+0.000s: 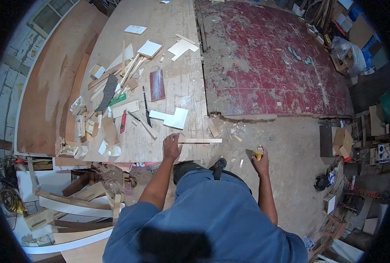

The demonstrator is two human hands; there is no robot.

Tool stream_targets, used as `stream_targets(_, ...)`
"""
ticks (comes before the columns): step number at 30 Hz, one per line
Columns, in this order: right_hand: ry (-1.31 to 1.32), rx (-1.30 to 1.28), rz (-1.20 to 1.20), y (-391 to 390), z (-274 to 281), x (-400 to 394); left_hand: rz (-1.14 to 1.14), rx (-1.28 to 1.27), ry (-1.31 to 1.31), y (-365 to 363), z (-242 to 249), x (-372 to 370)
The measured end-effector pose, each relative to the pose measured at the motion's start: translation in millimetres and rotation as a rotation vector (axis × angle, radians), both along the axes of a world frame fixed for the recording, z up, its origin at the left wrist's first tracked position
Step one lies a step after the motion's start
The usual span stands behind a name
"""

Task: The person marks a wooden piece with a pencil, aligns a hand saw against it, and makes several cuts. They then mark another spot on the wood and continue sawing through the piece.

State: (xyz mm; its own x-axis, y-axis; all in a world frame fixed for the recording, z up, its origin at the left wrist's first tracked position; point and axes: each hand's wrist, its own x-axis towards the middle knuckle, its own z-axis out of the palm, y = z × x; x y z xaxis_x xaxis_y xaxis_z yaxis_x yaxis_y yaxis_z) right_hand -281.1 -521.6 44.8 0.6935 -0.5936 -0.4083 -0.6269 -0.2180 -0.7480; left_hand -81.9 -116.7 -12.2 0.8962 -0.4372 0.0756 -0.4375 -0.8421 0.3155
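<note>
My left hand [172, 147] rests at the near edge of the wooden worktable [181, 79], its fingers on the left end of a thin pale wood strip [203, 140]. The strip lies flat and its right end juts past the table's right edge. Out over the floor, to the right of the strip, my right hand [260, 161] is closed round a small yellow tool [258, 154]. Beyond my left hand lies a white L-shaped piece [173, 118], with a black-handled saw-like tool [147, 109] beside it. A red cutter [123, 122] lies further left.
Wood offcuts [124, 74] are heaped on the table's left half, with a dark red block [157, 85] near them. A stained red floor panel [265, 57] adjoins the table at right. Cardboard boxes [341, 142] stand at far right; curved boards [76, 206] lie at lower left.
</note>
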Motion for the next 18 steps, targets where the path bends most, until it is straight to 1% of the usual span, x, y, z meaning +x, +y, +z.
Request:
stream_targets(1, 0.011, -0.124, 0.007, -1, 4, 0, 0.000, 0.002, -0.001, 1, -3, 0)
stream_targets(3, 0.034, -0.156, 0.017, -8, 17, 8, -0.064, -0.017, 0.005, 1, -3, 2)
stream_targets(4, 0.058, -0.189, 0.029, -12, 26, 8, -0.062, -0.016, 0.006, 2, -5, 2)
stream_targets(5, -0.105, -0.395, 0.074, -14, 41, 6, -0.063, -0.019, 0.065, 6, -12, 4)
stream_targets(6, -0.134, -0.422, 0.054, -26, 44, 4, -0.066, -0.021, 0.122, 9, -14, 7)
stream_targets(7, -0.163, -0.449, 0.033, -40, 48, 3, -0.065, -0.020, 0.118, 12, -16, 9)
stream_targets(9, -0.248, -0.405, -0.061, -53, 82, 3, -0.024, -0.038, 0.124, 18, -17, 8)
stream_targets(10, -0.247, -0.404, -0.061, -63, 85, 1, -0.024, -0.037, 0.126, 22, -16, 7)
stream_targets(12, -0.304, -0.279, -0.085, -78, 88, -5, 0.004, -0.051, 0.161, 35, -16, 3)
stream_targets(13, -0.296, -0.275, -0.083, -79, 88, -6, 0.007, -0.047, 0.169, 44, -18, 1)
stream_targets(15, -0.414, -0.133, -0.072, -75, 100, 0, -0.062, -0.140, 0.018, 61, -22, 2)
stream_targets(16, -0.409, -0.132, -0.071, -70, 104, 2, -0.061, -0.140, 0.023, 66, -24, -3)
stream_targets(18, -0.536, 0.311, -0.248, -48, 119, 11, 0.140, 0.051, -0.208, 67, -7, -15)
